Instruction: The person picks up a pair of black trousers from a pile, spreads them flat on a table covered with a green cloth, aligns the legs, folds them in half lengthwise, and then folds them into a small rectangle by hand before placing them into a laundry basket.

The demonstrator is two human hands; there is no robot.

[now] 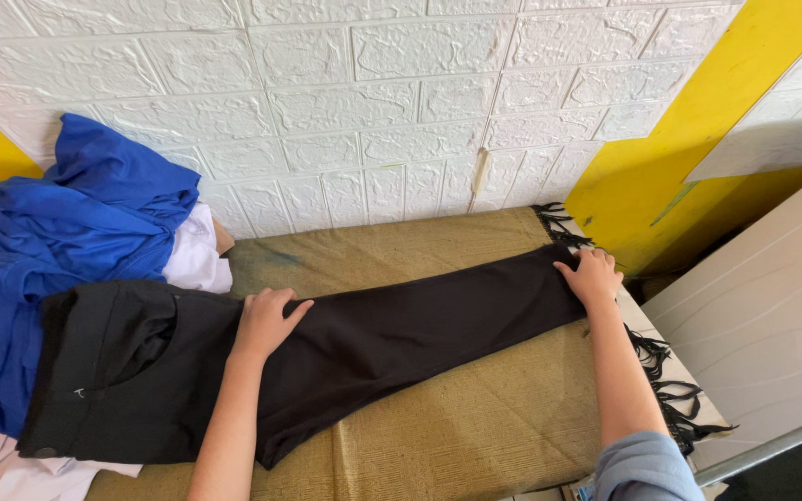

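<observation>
A pair of black trousers (364, 339) lies flat across the counter (475, 427), legs folded one on the other, waistband at the left and hems at the right, the whole thing slanting slightly upward toward the right. The left hand (266, 320) rests palm down on the upper thigh part of the trousers, fingers spread and flat against the cloth, gripping nothing. The right hand (591, 276) presses on the hem end near the counter's far right corner, likewise flat and open, fingers splayed on the fabric; a blue-grey sleeve (642, 468) is rolled up above its elbow.

Under the trousers the counter is covered by an olive-tan woven cloth (420, 255) with a black fringe (670, 390) hanging off its right edge. The waistband end overlaps a heap of clothes at the left: a bright blue garment (76, 223) piled against the wall, with white fabric (199, 255) showing beside it (and more white below the waistband at the lower left corner).

Behind the counter stands a white wall with embossed brick pattern (373, 102), flanked by yellow painted surfaces (698, 139). A pale panel (763, 315) leans at the right.
</observation>
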